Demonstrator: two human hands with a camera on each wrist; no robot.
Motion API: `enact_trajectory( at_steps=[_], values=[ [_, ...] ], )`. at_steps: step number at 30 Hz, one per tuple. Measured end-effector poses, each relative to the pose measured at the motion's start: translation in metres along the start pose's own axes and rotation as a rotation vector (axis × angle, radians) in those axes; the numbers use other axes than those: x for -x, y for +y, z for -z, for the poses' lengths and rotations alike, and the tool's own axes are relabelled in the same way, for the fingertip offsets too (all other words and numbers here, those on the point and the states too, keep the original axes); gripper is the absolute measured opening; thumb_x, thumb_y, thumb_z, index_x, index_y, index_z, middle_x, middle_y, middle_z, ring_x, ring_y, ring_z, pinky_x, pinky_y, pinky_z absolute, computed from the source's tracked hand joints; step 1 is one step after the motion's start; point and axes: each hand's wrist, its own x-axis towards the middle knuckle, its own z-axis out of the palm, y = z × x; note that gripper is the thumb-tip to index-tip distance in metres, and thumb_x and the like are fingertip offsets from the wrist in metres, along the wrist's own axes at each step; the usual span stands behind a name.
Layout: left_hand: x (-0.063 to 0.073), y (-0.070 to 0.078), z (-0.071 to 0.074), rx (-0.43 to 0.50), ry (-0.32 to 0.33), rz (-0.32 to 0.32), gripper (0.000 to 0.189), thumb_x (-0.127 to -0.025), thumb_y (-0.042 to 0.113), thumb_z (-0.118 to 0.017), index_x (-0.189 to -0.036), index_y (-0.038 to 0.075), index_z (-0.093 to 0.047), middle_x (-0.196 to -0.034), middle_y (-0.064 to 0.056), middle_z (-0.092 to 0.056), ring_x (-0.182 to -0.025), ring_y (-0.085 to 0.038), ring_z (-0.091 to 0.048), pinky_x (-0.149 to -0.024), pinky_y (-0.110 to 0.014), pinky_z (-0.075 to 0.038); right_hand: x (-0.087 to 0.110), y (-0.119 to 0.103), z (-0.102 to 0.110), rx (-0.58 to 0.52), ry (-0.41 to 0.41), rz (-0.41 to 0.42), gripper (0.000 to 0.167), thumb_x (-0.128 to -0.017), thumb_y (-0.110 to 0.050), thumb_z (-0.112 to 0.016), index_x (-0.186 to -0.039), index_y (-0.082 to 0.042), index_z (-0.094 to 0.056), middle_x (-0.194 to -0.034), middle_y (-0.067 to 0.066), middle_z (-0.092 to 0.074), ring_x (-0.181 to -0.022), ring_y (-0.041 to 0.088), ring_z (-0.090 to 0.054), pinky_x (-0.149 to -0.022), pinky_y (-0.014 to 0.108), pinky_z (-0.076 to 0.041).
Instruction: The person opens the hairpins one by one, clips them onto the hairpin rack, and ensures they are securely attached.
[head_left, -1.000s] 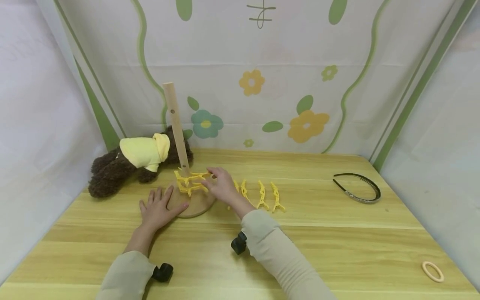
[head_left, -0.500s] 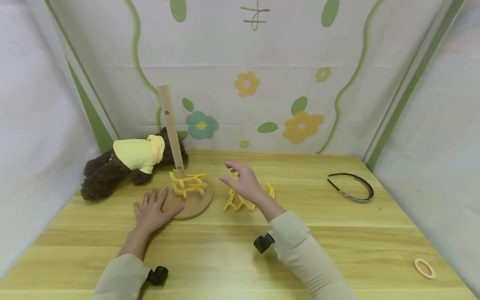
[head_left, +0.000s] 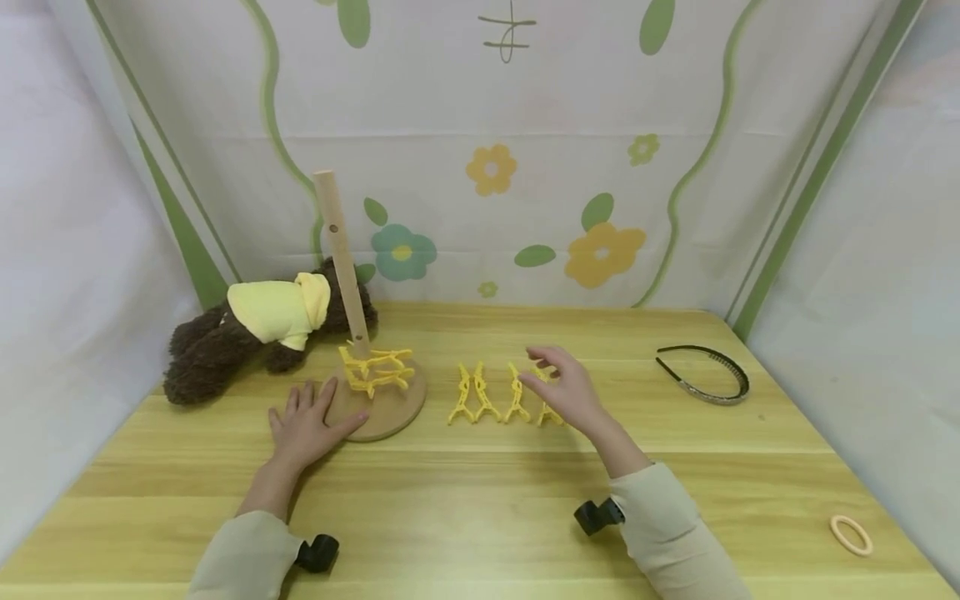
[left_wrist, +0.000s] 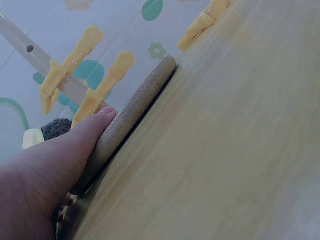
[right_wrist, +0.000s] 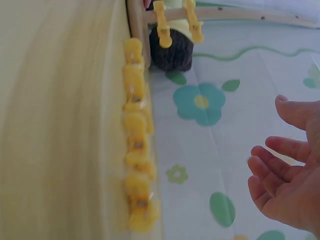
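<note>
A wooden post [head_left: 343, 267] stands on a round wooden base [head_left: 390, 417] at left of centre. Two yellow alligator hair clips [left_wrist: 117, 72] grip the post low down, one above the other. My left hand [head_left: 303, 432] lies spread at the base's left side; in the left wrist view its thumb rests on the base's rim. Several more yellow hair clips [head_left: 482, 398] lie in a row on the table, right of the base. Over the row's right end hovers my right hand [head_left: 576, 393], fingers relaxed and holding nothing. It partly hides the rightmost clip [head_left: 550, 412].
A brown plush bear [head_left: 217, 342] in a yellow top lies behind the post at left. A black headband [head_left: 716, 392] lies on the right of the table [head_left: 450, 525], and a pale ring [head_left: 851, 536] near its front right. Fabric walls [head_left: 465, 92] surround the back and sides.
My right hand has let go of the upper clip on the post and moved right, over the row of clips. My left hand stays at the base. The head view has shifted slightly.
</note>
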Motion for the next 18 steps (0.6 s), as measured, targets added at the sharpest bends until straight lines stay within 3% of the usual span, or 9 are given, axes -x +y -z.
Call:
enact_trajectory(
  at_steps=[10, 18],
  values=[
    [0.001, -0.001, 0.000, -0.008, 0.000, 0.002, 0.092, -0.072, 0.068, -0.044, -0.139, 0.011, -0.016, -0.136, -0.030, -0.011, -0.122, -0.047, -0.001, -0.084, -0.066, 0.009, 0.031, 0.037, 0.012, 0.035, -0.018, -0.113, 0.041, -0.080, -0.018, -0.063, -0.113, 0.004, -0.052, -0.105, 0.018, -0.053, -0.092, 0.029, -0.050, -0.073, 0.041, -0.041],
    [0.000, -0.001, 0.000, -0.013, 0.005, 0.000, 0.092, -0.072, 0.068, -0.045, -0.140, 0.013, -0.015, -0.136, -0.030, -0.012, -0.122, -0.047, -0.001, -0.084, -0.066, 0.009, 0.042, 0.063, 0.002, 0.049, -0.039, -0.254, 0.035, -0.078, -0.014, -0.065, -0.107, 0.004, -0.057, -0.095, 0.012, -0.057, -0.084, 0.023, -0.054, -0.071, 0.036, -0.045]
  ],
)
